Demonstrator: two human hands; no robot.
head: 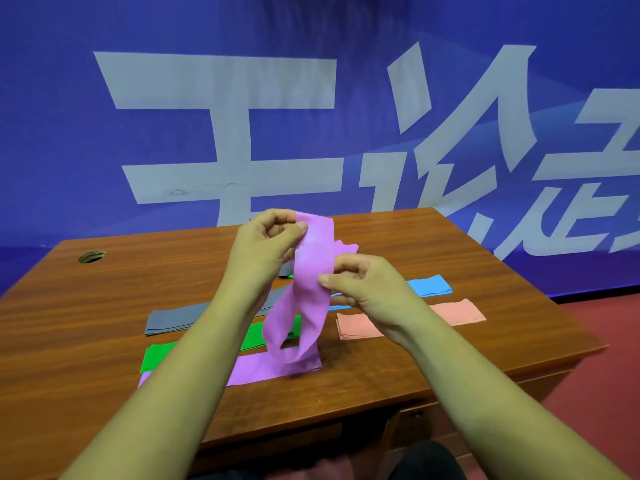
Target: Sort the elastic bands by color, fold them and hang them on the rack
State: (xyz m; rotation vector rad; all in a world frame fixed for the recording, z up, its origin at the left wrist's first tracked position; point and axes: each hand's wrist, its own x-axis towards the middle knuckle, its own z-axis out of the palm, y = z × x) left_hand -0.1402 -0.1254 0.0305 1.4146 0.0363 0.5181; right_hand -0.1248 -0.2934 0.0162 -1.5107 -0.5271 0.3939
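- The left hand [270, 244] pinches the top end of a purple band [313, 271] between its thumb and curled fingers [275, 216].
- The right hand [363, 289] pinches the same band lower down, on its right edge.
- The band's loop hangs below both hands, down to a purple strip [256, 370] lying flat on the desk [104, 299].
- A green band [156, 358] and a grey band [173, 318] lie left of the fingers, and a blue band [429, 285] and a pink band [460, 311] lie to the right.

— How does the person hold the arms?
— Both forearms are bare and reach forward, coming near to each other at the wrists. The left hand [266, 244] is the higher one. Its thumb and curled fingers pinch the top of the purple band [310, 296].
— And the right hand [360, 285]?
— Lower, just beside the left. Thumb and forefinger pinch the band's edge. The other fingers seem curled underneath, but I cannot see them well.
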